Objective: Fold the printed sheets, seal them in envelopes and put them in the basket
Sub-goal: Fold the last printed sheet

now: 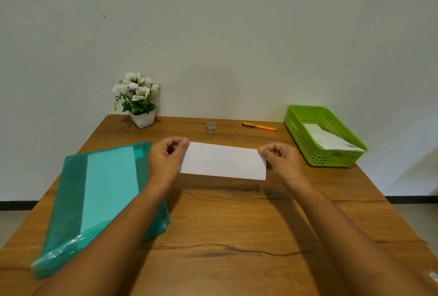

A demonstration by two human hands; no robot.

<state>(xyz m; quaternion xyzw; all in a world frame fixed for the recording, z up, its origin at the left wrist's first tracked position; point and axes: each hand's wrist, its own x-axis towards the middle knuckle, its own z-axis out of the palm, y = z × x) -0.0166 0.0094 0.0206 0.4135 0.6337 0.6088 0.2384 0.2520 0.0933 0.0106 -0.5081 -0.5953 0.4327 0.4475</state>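
Note:
A white folded sheet (pixel 222 161) is held just above the middle of the wooden table (pixel 237 236), long side across. My left hand (pixel 166 156) pinches its left end and my right hand (pixel 280 157) pinches its right end. At the back right stands a green plastic basket (pixel 298 130) with a white envelope (pixel 329 140) lying inside. A translucent green folder (pixel 99 201) with a pale sheet inside lies at the left, partly under my left forearm.
A small roll of tape (pixel 211 127) and an orange pen (pixel 259 126) lie near the table's back edge. A white pot of artificial flowers (pixel 138 99) stands at the back left against the wall.

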